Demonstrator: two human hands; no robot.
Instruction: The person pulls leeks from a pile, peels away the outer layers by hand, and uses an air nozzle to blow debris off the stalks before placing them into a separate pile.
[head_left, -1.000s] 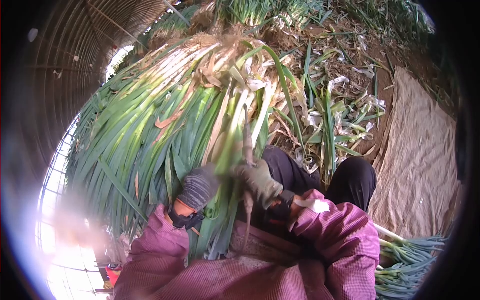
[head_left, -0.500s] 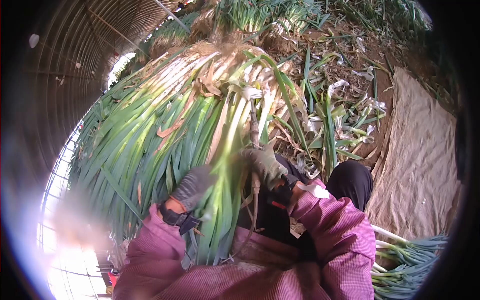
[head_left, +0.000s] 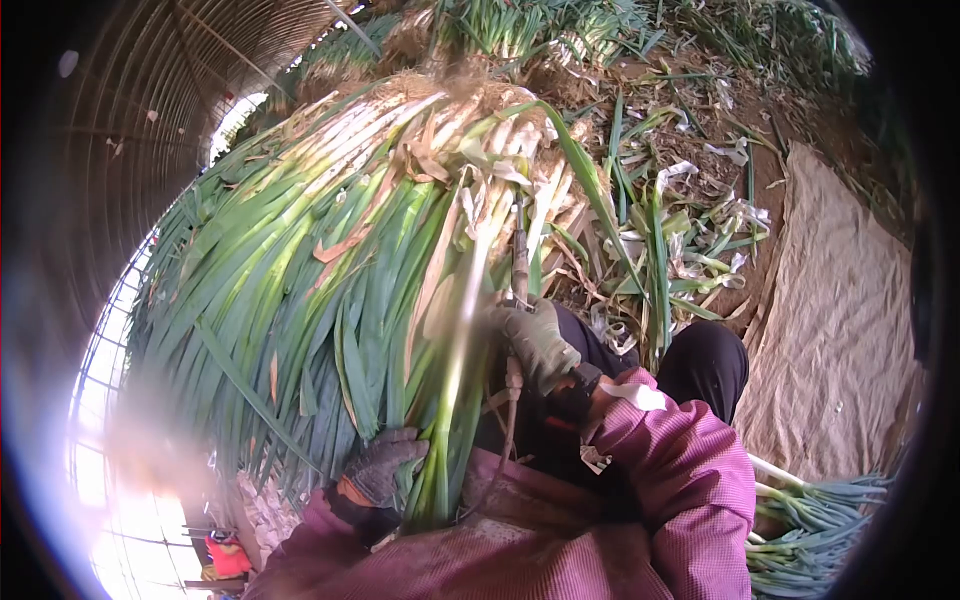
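Observation:
Beside the lower leaves of one green onion stalk (head_left: 462,350) is my gloved left hand (head_left: 385,466), its fingers closed round the green part. The stalk stands nearly upright in view, its white part towards the heap. My gloved right hand (head_left: 538,343) is wrapped round a thin tool with a hose (head_left: 520,265), just right of the stalk. The tool's tip points up at the white ends. A large heap of green onions (head_left: 310,250) lies to the left, roots at the top and leaves hanging down.
Peeled scraps (head_left: 690,240) litter the soil on the right. A beige cloth (head_left: 840,340) lies beyond them. Some onions with white stems (head_left: 820,530) lie at the lower right. More bundles (head_left: 500,30) stand at the back. A wire mesh (head_left: 95,375) runs along the left.
My left hand has moved down and slightly left, drawing the stalk downwards. The stalk now shows more white along its length. My right hand has shifted slightly to the right with the tool.

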